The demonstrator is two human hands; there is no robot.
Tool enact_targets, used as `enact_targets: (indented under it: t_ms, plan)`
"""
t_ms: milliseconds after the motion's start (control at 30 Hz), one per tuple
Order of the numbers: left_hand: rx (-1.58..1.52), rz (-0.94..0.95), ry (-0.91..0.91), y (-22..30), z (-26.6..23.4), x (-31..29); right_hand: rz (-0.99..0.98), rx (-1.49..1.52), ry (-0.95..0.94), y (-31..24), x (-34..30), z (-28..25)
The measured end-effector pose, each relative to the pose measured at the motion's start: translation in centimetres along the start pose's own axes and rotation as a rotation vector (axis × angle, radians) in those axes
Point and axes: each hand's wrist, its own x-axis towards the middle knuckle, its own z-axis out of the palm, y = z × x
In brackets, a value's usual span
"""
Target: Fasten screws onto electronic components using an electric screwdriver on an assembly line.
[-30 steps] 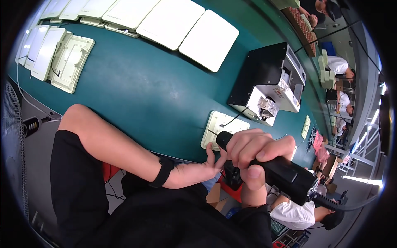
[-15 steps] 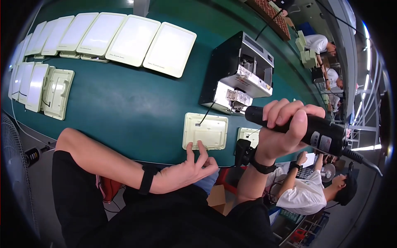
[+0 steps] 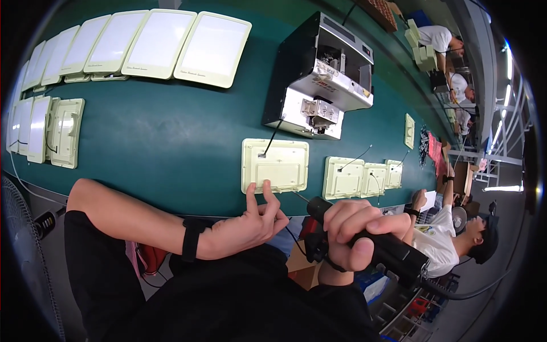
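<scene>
My right hand (image 3: 360,228) is wrapped round a black electric screwdriver (image 3: 401,261), whose cable trails off to the right. Its thin bit points left at the lower right edge of a pale cream plastic housing (image 3: 282,155); whether the tip touches it I cannot tell. The housing lies back side up at the table's front edge, with a short black wire (image 3: 274,135) rising from a slot. My left hand (image 3: 242,232) has its fingers apart, two fingertips resting on the housing's lower edge, the others partly curled.
Just beyond stands a black and silver screw feeder machine (image 3: 322,74). Several similar housings (image 3: 342,176) with wires lie to the right on the green table (image 3: 171,131). White-faced panels (image 3: 213,48) stand in overlapping rows at left. A co-worker (image 3: 447,242) sits at right.
My right hand has brought the screwdriver down and left from beside the machine to the housing's lower right edge. My left hand stays at the housing. The view has shifted slightly.
</scene>
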Motion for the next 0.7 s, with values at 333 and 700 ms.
enact_targets:
  t_ms: [333,700]
  plan:
    - [-0.016,-0.018,-0.009,-0.1,-0.1,0.4,0.067,0.021,0.100,1.7,-0.9,-1.2]
    - [-0.122,0.031,-0.046,-1.2,-0.9,0.1,0.132,0.157,-0.025,0.9,1.3,-0.8]
